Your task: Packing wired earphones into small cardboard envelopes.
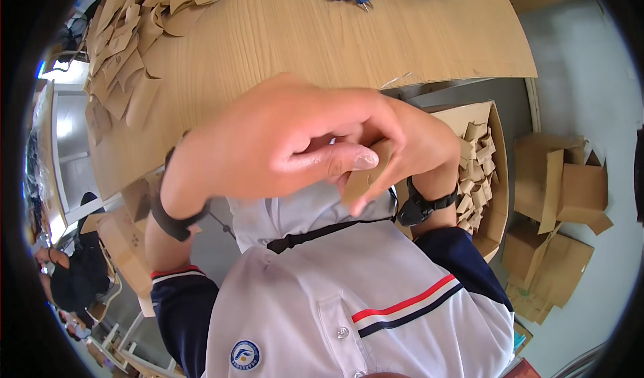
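Small box, both hands

Right hand (pixel 422 136) is holding a small cardboard box (pixel 355 185) above the lap, fingers narrow around it. Left hand (pixel 261 140) is resting its thumb there; cannot tell whether its hidden fingers are gripping. Good practice, probably: steadying with the right, pressing lightly with the left, sparing thin walls from creasing.

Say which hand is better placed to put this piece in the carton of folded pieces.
Probably the right hand: it lies nearer the carton and touches the piece. The left hand sits farther off.
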A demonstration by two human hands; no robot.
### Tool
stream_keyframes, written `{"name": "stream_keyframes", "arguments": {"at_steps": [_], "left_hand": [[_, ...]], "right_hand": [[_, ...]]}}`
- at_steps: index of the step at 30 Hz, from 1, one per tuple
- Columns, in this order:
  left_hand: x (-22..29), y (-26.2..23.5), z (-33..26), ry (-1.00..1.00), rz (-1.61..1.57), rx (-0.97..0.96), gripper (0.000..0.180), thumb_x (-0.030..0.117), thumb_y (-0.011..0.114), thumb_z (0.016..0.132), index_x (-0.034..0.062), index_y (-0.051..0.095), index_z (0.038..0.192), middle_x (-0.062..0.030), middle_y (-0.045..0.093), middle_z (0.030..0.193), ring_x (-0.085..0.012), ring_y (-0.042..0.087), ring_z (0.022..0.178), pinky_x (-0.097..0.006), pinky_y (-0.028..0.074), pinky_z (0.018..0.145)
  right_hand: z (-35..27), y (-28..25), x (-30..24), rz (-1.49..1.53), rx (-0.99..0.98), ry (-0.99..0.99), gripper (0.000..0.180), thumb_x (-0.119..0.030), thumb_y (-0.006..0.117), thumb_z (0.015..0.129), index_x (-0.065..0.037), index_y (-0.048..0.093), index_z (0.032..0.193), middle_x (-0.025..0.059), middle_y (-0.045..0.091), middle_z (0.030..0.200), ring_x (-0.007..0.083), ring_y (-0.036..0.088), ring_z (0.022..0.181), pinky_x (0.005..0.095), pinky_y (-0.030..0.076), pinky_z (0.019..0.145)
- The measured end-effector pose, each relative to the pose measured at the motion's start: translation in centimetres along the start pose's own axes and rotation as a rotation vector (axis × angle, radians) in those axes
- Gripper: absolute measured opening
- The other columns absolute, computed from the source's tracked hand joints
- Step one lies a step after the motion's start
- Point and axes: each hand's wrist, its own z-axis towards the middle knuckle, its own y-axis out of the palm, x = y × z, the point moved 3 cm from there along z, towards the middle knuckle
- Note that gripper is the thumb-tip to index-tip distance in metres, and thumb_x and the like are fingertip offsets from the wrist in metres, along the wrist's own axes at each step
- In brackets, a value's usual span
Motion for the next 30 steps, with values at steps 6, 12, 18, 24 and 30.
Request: {"name": "stream_keyframes", "arguments": {"at_steps": [6, 12, 18, 24, 30], "left_hand": [[-1.1, 0.1, 1.4, 0.087, -0.206, -0.227, 0.008, 0.008, 0.061, 0.092, 0.0072, 0.066, 0.098, -0.0042, 0.066, 0.070, -0.0125, 0.062, 0.055, -0.024, 0.043, 0.050], [-1.6, -0.4, -0.4, -0.057, -0.112, 0.373, 0.030, 0.024, 0.057, 0.099, -0.0016, 0.061, 0.114, -0.0031, 0.062, 0.072, -0.0073, 0.057, 0.057, -0.021, 0.041, 0.050], [-1.7, 1.1, -0.4, 0.065, 0.237, 0.649, 0.039, 0.023, 0.057, 0.100, -0.0068, 0.054, 0.124, -0.0112, 0.069, 0.087, -0.0123, 0.065, 0.076, -0.028, 0.053, 0.073], [-1.7, 2.1, 1.2, 0.067, 0.316, 0.698, 0.020, 0.005, 0.062, 0.095, -0.0055, 0.064, 0.112, -0.0097, 0.071, 0.104, -0.0139, 0.070, 0.085, -0.035, 0.055, 0.090], [-1.6, 3.2, 1.9, 0.036, 0.156, 0.924, 0.015, 0.002, 0.062, 0.095, -0.0028, 0.069, 0.107, -0.0093, 0.072, 0.101, -0.0094, 0.063, 0.071, -0.025, 0.054, 0.073]], "right_hand": [[1.0, 0.7, 3.0, 0.161, -0.467, 0.036, 0.078, -0.014, 0.097, 0.057, 0.004, 0.050, 0.117, 0.0066, 0.063, 0.085, 0.0150, 0.066, 0.080, 0.0274, 0.055, 0.068], [0.3, -0.5, -0.4, 0.575, -0.178, 0.179, 0.046, -0.025, 0.075, 0.086, 0.006, 0.055, 0.114, 0.0126, 0.068, 0.087, 0.0179, 0.066, 0.072, 0.0306, 0.054, 0.062], [0.9, -0.2, 0.7, 1.061, 0.501, -0.209, 0.034, -0.028, 0.050, 0.102, 0.002, 0.058, 0.116, 0.0153, 0.064, 0.110, 0.0268, 0.062, 0.106, 0.0370, 0.052, 0.086], [0.2, -0.1, 0.5, 0.723, 0.603, -0.474, 0.036, -0.002, 0.062, 0.091, 0.001, 0.051, 0.126, 0.0076, 0.061, 0.114, 0.0129, 0.055, 0.109, 0.0268, 0.047, 0.081], [-2.3, -0.1, -0.2, -0.066, 1.014, -0.493, 0.032, -0.004, 0.070, 0.088, 0.001, 0.059, 0.118, 0.0041, 0.068, 0.081, 0.0044, 0.061, 0.069, 0.0188, 0.044, 0.056]]}}
